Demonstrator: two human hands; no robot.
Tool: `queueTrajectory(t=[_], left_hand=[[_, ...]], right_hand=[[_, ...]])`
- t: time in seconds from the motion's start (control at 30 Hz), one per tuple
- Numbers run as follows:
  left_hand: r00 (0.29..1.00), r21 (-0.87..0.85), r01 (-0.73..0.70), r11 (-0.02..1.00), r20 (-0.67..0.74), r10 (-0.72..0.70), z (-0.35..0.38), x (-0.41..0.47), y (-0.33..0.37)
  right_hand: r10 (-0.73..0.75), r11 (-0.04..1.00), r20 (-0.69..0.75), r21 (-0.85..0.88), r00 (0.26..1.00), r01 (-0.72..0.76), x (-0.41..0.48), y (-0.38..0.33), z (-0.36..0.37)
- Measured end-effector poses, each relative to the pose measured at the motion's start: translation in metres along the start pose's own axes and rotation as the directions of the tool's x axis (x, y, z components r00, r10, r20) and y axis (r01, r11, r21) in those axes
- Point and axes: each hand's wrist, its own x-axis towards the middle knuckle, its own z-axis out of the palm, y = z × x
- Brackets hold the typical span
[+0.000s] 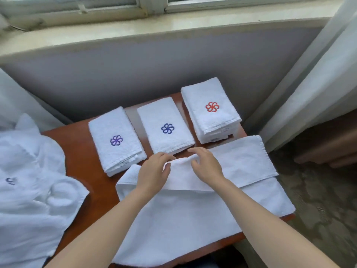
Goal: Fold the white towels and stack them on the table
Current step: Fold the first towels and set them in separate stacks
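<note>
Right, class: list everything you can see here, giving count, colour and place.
purple-logo pile: one, white, table's far left
blue-logo pile: one, white, far middle
red-logo pile: one, white, far right, tallest
half-folded towel: one, white, near edge
unfolded towels: heap, white, left of table
table: one, red-brown
curtain: one, white, right
left hand, right hand: fingers gripping the towel's flap

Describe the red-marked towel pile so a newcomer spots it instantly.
On the brown wooden table below the window sill, three folded white towel piles form a row. The rightmost pile is tallest and bears a red pinwheel; the middle pile shows blue, the left pile purple.
</note>
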Motion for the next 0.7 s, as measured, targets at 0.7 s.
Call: queueTrajectory(t=[0.7], left_hand=[[0.852, -0.005, 0.484, 0.875, 0.233, -0.469, -0.052, -0.129, -0.155]], right_hand=[[-0.445, 0.810, 0.310, -0.259, 0.840, 0.526, -0.035, -0.154, 0.144]])
